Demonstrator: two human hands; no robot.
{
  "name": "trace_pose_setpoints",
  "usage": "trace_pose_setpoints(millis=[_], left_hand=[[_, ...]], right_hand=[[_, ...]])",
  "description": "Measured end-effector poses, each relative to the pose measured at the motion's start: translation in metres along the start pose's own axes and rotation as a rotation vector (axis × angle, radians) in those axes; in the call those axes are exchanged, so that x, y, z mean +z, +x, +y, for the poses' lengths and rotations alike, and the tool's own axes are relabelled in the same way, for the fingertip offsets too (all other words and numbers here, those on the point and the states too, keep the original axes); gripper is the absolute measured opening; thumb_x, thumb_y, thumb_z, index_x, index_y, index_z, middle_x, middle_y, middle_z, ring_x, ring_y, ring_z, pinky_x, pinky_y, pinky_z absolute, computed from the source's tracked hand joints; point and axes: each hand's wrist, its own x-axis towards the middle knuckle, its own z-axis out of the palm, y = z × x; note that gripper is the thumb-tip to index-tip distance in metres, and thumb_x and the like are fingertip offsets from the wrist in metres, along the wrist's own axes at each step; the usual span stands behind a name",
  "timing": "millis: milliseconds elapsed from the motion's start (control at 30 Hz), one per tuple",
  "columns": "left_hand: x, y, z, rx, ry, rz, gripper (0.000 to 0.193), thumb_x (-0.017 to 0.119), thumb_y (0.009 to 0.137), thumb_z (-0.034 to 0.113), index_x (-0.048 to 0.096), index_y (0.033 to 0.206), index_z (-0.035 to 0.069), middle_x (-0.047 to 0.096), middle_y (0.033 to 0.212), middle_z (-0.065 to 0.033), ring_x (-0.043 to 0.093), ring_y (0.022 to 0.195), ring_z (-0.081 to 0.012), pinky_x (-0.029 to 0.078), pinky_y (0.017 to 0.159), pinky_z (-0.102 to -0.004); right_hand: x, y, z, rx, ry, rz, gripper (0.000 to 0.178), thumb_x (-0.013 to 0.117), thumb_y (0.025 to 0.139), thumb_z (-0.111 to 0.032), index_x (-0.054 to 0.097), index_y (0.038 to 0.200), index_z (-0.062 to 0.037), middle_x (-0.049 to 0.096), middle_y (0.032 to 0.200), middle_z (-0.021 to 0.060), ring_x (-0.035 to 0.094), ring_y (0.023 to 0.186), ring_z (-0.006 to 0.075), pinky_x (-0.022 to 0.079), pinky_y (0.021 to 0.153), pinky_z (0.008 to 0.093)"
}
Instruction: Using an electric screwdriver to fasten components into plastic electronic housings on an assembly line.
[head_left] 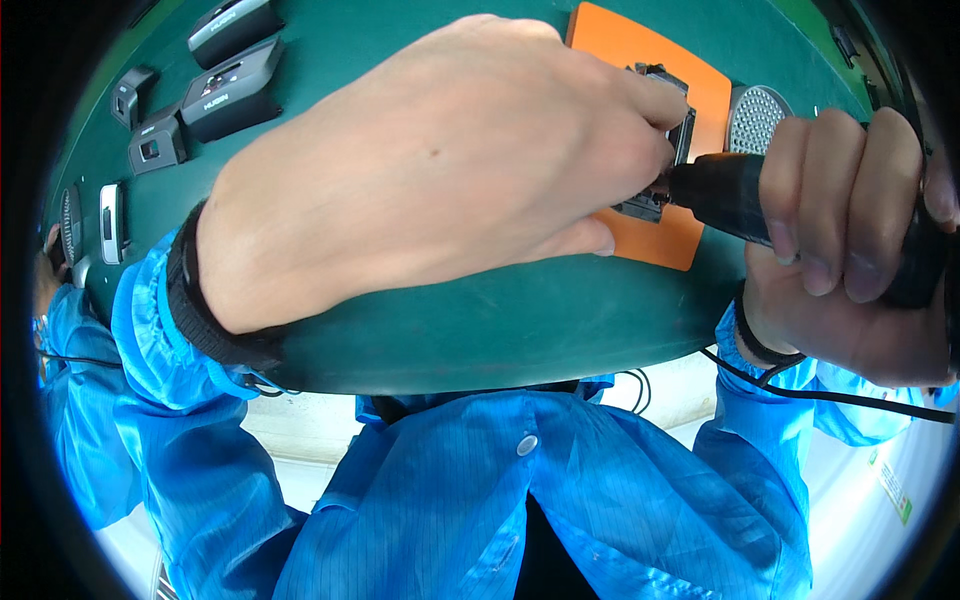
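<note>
Left hand (440, 160) — palm down

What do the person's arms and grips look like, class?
Both sleeves are blue, finely striped, the left gathered at its cuff. The left grip and right grip are ungloved, each with a black band at the wrist. A black cable crosses the right sleeve.

Left hand (470, 130) arches palm-down, right hand (845, 240) curls.
</note>
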Motion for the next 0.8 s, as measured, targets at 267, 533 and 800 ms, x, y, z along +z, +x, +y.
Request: trace_pose_setpoints(millis=[267,533,800], left_hand=[[-0.002,-0.001,0.004,-0.015,0.040,-0.050,0.044,0.084,0.078,0.030,0.070,0.110,0.002,0.066,0.119,0.0008,0.071,0.087,-0.0264,0.054,0.067,-0.0384],[-0.004,-0.002,0.002,-0.009,0.020,-0.037,0.043,0.080,0.082,0.031,0.070,0.111,0.002,0.066,0.118,-0.0008,0.071,0.089,-0.0274,0.056,0.068,-0.0394],[-0.001,-0.001,0.001,0.010,-0.031,0.069,0.037,0.080,0.084,0.031,0.072,0.106,0.003,0.068,0.113,-0.0003,0.071,0.083,-0.0269,0.056,0.065,-0.0394]], right_hand=[[0.001,0.004,-0.002,-0.009,0.009,-0.013,0.029,0.049,0.107,-0.032,0.057,0.112,-0.0056,0.055,0.080,-0.0018,0.057,0.068,0.0095,0.051,0.066,0.0271],[0.001,0.008,0.000,-0.009,0.009,-0.012,0.029,0.048,0.107,-0.033,0.057,0.113,-0.0058,0.055,0.080,-0.0017,0.057,0.068,0.0096,0.051,0.066,0.0272],[-0.001,0.015,-0.007,-0.014,0.027,-0.025,0.029,0.048,0.107,-0.033,0.057,0.114,-0.0060,0.056,0.080,-0.0016,0.057,0.068,0.0097,0.051,0.066,0.0274]])
